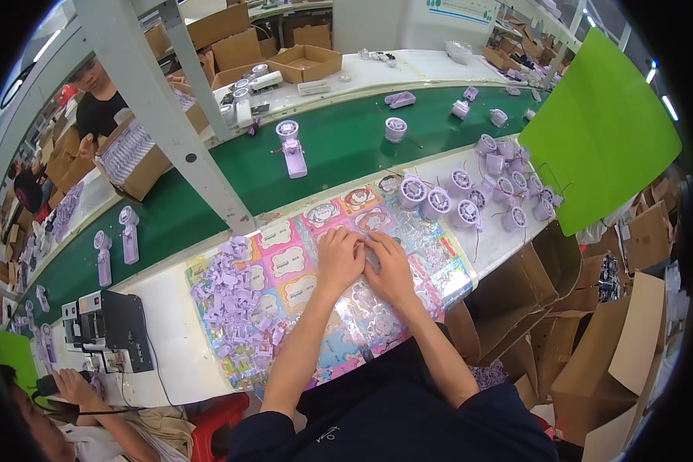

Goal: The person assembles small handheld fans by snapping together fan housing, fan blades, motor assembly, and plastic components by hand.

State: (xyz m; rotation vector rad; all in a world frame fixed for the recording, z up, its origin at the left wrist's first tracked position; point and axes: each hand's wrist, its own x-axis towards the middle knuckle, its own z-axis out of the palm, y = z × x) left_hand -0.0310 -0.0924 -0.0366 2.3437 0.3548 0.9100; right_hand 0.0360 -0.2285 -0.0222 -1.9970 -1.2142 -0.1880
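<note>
Close together over a colourful printed sheet [339, 312], my left hand [341, 260] and my right hand [390, 269] meet at the fingertips. The fingers of both are bent and pressed together. Whatever they pinch is too small and too covered to make out. Left of my left forearm lies a heap of small lilac plastic parts [235, 296] on the sheet. Beyond my right hand, a cluster of round lilac motor housings [462, 185] with thin wires stands on the white table.
A green conveyor belt [339, 146] carries lilac fan parts [292, 150] past the table's far edge. A grey post [169, 123] rises at left, a black machine [108, 331] nearby. A green panel [600, 138] and cardboard boxes [593, 369] stand right. Co-workers sit at left.
</note>
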